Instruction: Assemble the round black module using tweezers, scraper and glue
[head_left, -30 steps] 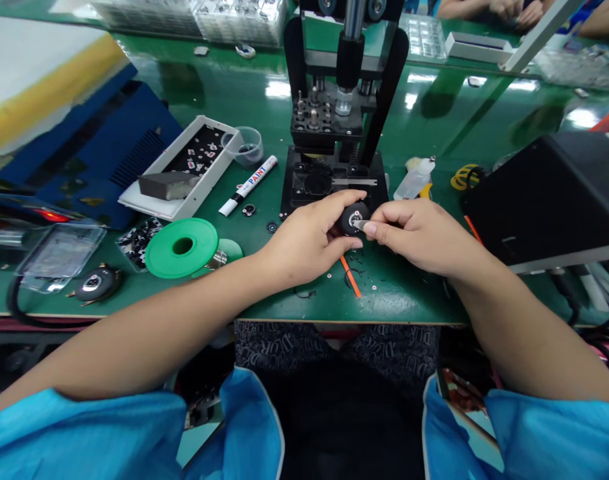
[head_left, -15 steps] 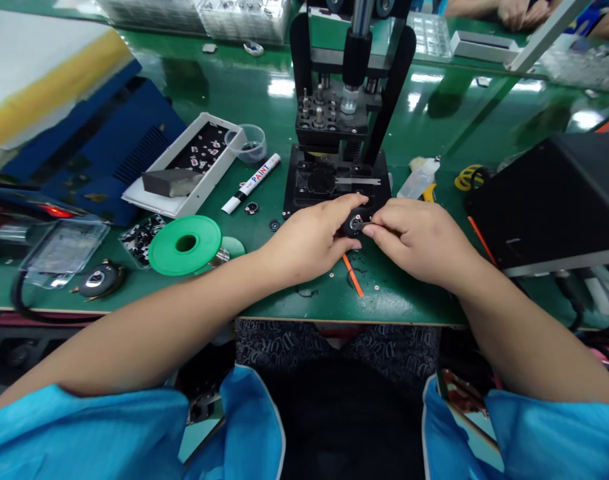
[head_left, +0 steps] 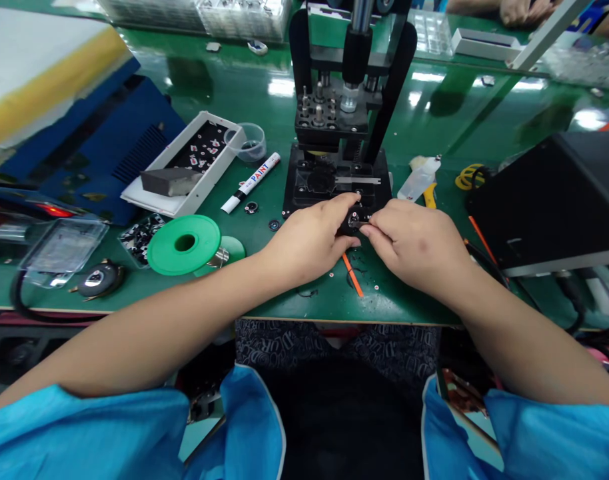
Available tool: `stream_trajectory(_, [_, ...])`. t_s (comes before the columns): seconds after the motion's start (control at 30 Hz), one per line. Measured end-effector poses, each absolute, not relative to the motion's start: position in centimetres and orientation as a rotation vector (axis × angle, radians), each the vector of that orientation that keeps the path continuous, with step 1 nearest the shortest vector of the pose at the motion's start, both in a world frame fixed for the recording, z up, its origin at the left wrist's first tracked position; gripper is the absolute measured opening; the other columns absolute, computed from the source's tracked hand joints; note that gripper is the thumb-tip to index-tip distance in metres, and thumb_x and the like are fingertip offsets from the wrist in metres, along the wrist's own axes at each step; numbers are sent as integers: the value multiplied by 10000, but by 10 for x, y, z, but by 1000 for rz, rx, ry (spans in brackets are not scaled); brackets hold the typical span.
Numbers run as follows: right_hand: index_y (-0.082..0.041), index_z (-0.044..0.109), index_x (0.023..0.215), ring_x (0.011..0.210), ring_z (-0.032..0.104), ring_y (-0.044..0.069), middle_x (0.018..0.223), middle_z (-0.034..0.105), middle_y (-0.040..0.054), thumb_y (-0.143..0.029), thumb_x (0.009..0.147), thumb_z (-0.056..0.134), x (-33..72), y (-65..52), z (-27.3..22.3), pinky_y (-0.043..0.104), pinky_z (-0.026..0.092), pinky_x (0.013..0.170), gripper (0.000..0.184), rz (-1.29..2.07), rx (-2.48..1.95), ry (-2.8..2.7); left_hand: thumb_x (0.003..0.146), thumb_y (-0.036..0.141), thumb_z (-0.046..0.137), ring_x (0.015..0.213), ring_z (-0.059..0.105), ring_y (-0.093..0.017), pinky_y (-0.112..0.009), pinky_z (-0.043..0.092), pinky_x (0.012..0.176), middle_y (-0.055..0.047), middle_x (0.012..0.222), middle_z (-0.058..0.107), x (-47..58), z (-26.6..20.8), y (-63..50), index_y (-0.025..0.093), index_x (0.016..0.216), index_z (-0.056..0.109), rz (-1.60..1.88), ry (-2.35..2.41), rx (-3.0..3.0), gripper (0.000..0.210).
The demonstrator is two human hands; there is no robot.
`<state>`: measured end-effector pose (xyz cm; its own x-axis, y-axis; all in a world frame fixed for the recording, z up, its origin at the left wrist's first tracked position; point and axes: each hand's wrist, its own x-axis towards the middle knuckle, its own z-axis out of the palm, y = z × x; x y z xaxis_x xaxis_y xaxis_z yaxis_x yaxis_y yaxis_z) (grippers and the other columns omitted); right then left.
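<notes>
My left hand (head_left: 309,240) is closed around the edge of a small black round part (head_left: 353,217) with a silvery centre, thumb below and forefinger above. My right hand (head_left: 414,243) pinches a thin metal tool (head_left: 363,225), its tip at the middle of that part; most of the tool is hidden by my fingers. Both hands are just in front of the black base of a hand press (head_left: 294,193). On the bench beneath them lies an orange stick (head_left: 352,275) among dark wire scraps. Two small round black parts (head_left: 251,208) rest left of my left hand.
A paint marker (head_left: 251,183), a white tray (head_left: 204,183) with a grey block, and a green spool (head_left: 184,245) are to the left. A clear bottle (head_left: 420,179) and a black box (head_left: 549,200) stand right. Another person's hands (head_left: 517,10) show at the far side.
The round part has tilted slightly in my left hand and shifted a little left. My right hand has moved slightly left with the tool, its wrist turned a bit.
</notes>
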<state>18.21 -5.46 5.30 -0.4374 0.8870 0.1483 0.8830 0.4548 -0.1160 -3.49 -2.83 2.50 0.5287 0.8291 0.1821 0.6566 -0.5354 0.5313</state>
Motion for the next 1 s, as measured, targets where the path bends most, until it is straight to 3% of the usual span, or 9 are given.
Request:
stream_trajectory(0.23, [-171,763,934,869,673,274,965,764,141,-305,1121,552,181,-56,52,386,312,695,312,42,-1531,-2483,990,151,796,1437,756,-348,-489,636,1207,-179,1553,757,-35,25,-29,109,1620,581,588,1245,2373,666])
stream_trajectory(0.4, [-206,653,749,746,600,184,756,668,23,-281,1067,669,187,-46,56,343,361,719,328,502,-1531,-2303,987,111,801,1504,713,-304,-446,592,1277,-154,1616,721,-36,24,-29,117,1619,583,676,1123,2360,668])
stream_trajectory(0.5, [-210,668,730,676,544,155,686,619,-14,-291,1057,696,188,-44,60,329,344,684,339,674,-1540,-2208,983,109,803,1530,691,-299,-451,572,1303,-149,1630,711,-37,24,-28,116,1613,583,705,1067,2333,667])
stream_trajectory(0.67, [-205,664,736,694,548,152,721,646,-8,-259,1034,706,189,-45,61,325,345,693,305,625,-1475,-2191,980,134,796,1436,749,-299,-464,615,1244,-123,1587,741,-39,25,-26,163,1611,594,712,1074,2312,664])
stream_trajectory(0.83, [-210,629,701,643,498,139,656,572,-28,-284,1043,705,189,-45,61,325,326,665,359,673,-1470,-2184,987,151,790,1445,740,-302,-466,610,1252,-120,1583,740,-39,25,-25,166,1601,606,716,1076,2290,641])
stream_trajectory(1.0, [-209,650,709,628,495,134,640,563,-36,-275,1027,716,190,-44,61,325,324,650,332,693,-1485,-2166,979,167,800,1332,794,-287,-447,647,1192,-124,1567,749,-38,23,-25,156,1601,605,766,1058,2276,651])
